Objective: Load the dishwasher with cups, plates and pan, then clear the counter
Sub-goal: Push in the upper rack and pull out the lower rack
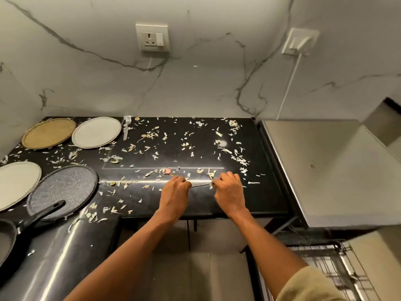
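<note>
Sleeve (308,285) nearest | left hand (175,189), right hand (230,187) each grip an end of a thin utensil (200,185), lying left-right over worktop (195,203) | pan (63,190), plates (96,132) far left; left hand nearer

My counter (249,198) is glossy black, flecked with pale green and cream scraps (149,135); left of it sit a speckled grey griddle (65,187), white plates (96,132) and a tan woven mat (48,133); behind it, grey-veined white marble (195,83).
</note>
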Available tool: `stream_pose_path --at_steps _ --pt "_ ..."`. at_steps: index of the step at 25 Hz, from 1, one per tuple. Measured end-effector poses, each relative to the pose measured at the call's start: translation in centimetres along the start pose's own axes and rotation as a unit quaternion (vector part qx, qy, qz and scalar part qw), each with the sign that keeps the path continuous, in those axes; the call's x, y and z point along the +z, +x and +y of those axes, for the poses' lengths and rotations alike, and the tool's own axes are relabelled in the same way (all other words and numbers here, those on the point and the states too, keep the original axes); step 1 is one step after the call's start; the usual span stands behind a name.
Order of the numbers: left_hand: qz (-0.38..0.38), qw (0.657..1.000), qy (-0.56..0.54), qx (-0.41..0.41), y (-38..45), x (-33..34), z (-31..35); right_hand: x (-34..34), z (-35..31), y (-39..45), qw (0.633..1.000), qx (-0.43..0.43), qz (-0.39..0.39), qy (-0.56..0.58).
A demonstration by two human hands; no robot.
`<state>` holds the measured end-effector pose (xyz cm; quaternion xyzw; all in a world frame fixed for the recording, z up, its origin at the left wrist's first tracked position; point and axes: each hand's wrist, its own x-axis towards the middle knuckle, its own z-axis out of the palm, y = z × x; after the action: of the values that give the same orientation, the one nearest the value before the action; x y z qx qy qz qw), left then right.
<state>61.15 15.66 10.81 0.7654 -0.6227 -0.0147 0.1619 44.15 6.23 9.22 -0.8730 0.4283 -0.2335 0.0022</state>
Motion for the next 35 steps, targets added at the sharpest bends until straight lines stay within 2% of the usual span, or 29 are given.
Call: stream_pose_path --at_steps 6,14,18,22,26,31,35 --pt "-0.029 0.993 -0.043 0.105 -2.9 1.6 3.0 -2.6 2.1 -7.8 0.998 0.052 -0.016 -0.033" --pt "-0.042 0.957 -0.088 0.275 -6.7 5.2 12.9 -9.1 8.5 -21.3 0.976 0.202 -0.036 -0.066" --pt "-0.085 0.942 -0.1 0.31 -9.5 7.2 19.3 -12.3 11.4 -28.4 0.956 0.27 -0.042 -0.111" --pt "-0.11 0.926 -0.089 0.351 -13.1 9.8 25.6 -15.7 13.8 -35.6 0.939 0.323 -0.015 -0.118" --pt "-0.139 0.904 -0.09 0.395 -18.2 11.5 32.8 -19.8 16.8 -43.4 0.927 0.354 -0.017 -0.122" --pt "-0.145 0.894 -0.119 0.406 -25.0 14.0 41.7 -24.7 21.2 -53.4 0.926 0.366 0.017 -0.093" --pt "-0.168 0.886 -0.145 0.408 -30.2 15.7 48.3 -28.1 24.5 -61.0 0.912 0.396 0.014 -0.108"
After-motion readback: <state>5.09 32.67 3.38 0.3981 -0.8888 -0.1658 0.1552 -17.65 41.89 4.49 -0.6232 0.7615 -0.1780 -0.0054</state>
